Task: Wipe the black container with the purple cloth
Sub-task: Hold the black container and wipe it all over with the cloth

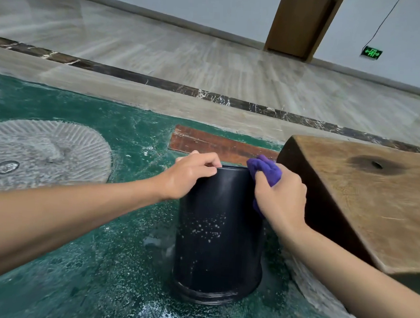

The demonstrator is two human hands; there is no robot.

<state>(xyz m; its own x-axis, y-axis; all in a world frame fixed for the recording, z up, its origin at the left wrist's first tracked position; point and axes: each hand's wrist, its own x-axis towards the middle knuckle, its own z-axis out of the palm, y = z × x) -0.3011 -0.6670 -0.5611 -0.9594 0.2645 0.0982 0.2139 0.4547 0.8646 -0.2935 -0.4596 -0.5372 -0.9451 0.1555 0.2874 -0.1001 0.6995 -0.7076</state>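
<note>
A tall black container (219,236) stands upside down on the green floor, with white specks on its side facing me. My left hand (187,177) grips its top left edge, fingers curled over the rim. My right hand (279,198) holds a bunched purple cloth (265,170) and presses it against the container's upper right side, near the top edge. Part of the cloth is hidden under my right palm.
A thick wooden block (365,202) with a dark hole sits close to the right of the container. A reddish plank (220,144) lies behind it. A grey ribbed patch with a round drain (6,167) lies to the left on the speckled green floor (97,262).
</note>
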